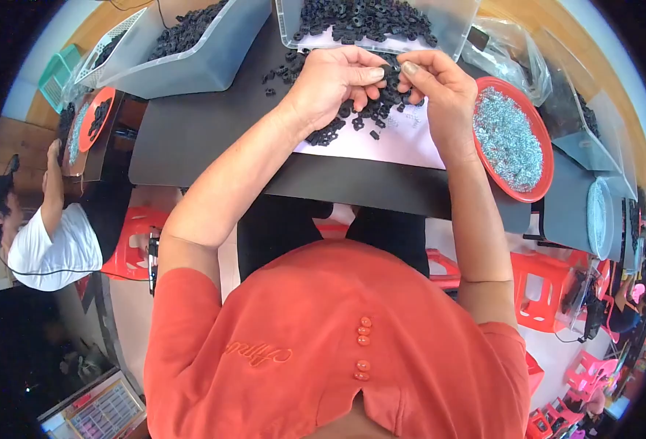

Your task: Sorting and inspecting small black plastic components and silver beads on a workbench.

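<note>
Over a dark table [213,143], my left hand [330,82] pinches a small black plastic part [390,73] between thumb and fingers. Facing it, my right hand [440,86] is closed in a pinch at the same part; fingertips hide whether it also holds some tiny piece. Beneath both hands, a loose pile of black plastic parts [370,121] spreads across a white sheet [410,150]. A few small silvery pieces [410,117] lie on the sheet near my right fingers.
A clear bin [286,29] of black parts stands just beyond my hands; another bin [228,66] is at the left. Right of my right wrist sits a red basin [538,192] heaped with small silvery pieces. A person in a white shirt [59,245] sits far left.
</note>
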A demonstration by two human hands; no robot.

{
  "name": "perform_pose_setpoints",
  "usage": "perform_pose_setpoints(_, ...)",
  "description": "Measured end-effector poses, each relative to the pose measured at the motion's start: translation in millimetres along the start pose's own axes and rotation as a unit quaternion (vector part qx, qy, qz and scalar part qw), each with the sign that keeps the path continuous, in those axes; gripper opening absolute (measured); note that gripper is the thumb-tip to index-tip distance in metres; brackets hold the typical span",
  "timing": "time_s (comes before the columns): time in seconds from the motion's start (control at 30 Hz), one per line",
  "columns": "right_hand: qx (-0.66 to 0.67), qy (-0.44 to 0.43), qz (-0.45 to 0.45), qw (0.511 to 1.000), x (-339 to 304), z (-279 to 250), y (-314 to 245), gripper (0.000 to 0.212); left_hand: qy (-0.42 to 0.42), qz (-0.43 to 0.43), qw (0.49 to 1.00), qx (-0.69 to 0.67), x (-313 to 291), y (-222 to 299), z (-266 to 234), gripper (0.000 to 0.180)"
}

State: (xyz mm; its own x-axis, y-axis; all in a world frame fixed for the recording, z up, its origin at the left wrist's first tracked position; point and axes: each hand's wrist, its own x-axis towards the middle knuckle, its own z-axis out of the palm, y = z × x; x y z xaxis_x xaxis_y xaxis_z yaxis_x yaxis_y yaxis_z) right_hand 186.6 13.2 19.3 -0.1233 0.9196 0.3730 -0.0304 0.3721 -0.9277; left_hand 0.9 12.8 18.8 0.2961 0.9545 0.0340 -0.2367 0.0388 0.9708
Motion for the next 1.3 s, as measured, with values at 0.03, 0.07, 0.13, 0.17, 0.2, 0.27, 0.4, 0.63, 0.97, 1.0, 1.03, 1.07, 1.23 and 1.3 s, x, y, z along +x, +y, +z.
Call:
perform_pose_setpoints(0.03,-0.006,0.008,0.000,1.000,0.2,-0.5,-0.3,0.013,-0.003,0.013,1.000,0.009,-0.1,-1.0,0.1,0.018)
perform_pose_setpoints(0.07,-0.007,0.008,-0.001,1.000,1.1,-0.7,0.9,0.013,-0.004,0.014,1.000,0.008,0.0,-0.9,0.7,0.018)
perform_pose_setpoints(0.13,0.020,-0.005,-0.003,1.000,1.3,-0.3,4.0,0.014,0.001,0.022,1.000,0.011,-1.2,-1.9,2.1,0.018)
perform_pose_setpoints(0.17,0.020,-0.006,-0.002,1.000,0.4,0.5,3.7,0.014,0.004,0.023,1.000,0.008,-2.2,-3.0,2.6,0.018)
perform_pose_setpoints(0.2,-0.003,-0.003,-0.009,1.000,-1.0,1.6,2.6,0.014,0.005,0.022,1.000,0.006,-3.3,-4.5,3.4,0.018)
perform_pose_setpoints(0.27,-0.025,-0.003,-0.016,1.000,-1.6,3.1,2.1,0.014,0.003,0.035,0.999,0.008,-5.0,-7.1,4.3,0.018)
perform_pose_setpoints(0.4,-0.049,-0.004,-0.027,0.998,-1.1,3.4,4.1,0.012,0.006,0.047,0.999,0.020,-7.0,-10.6,3.7,0.018)
perform_pose_setpoints(0.63,-0.248,0.026,-0.227,0.941,-1.5,9.5,0.9,0.009,0.008,0.044,0.999,-0.002,-8.2,-11.4,6.2,0.019)
perform_pose_setpoints(0.97,-0.254,0.012,-0.144,0.956,-9.4,16.8,-0.9,0.009,0.037,0.008,0.996,-0.085,-13.9,-9.3,1.7,0.017)
perform_pose_setpoints(1.0,-0.255,0.009,-0.152,0.955,-9.2,16.6,1.1,0.009,0.039,0.009,0.996,-0.085,-14.0,-8.9,0.4,0.017)
perform_pose_setpoints(1.03,-0.257,0.006,-0.160,0.953,-10.1,16.5,2.8,0.009,0.039,0.008,0.994,-0.105,-14.7,-9.5,-0.2,0.016)
perform_pose_setpoints(1.07,-0.257,0.005,-0.159,0.953,-10.5,17.0,3.7,0.009,0.040,0.006,0.991,-0.126,-15.4,-10.2,-0.9,0.015)
perform_pose_setpoints(1.23,-0.173,0.003,-0.122,0.977,-11.2,19.2,0.4,0.008,0.036,0.015,0.992,-0.118,-16.0,-9.9,-1.3,0.017)
perform_pose_setpoints(1.3,-0.176,0.016,-0.120,0.977,-9.0,15.6,3.3,0.009,0.026,0.013,0.993,-0.114,-16.1,-8.7,-1.2,0.018)
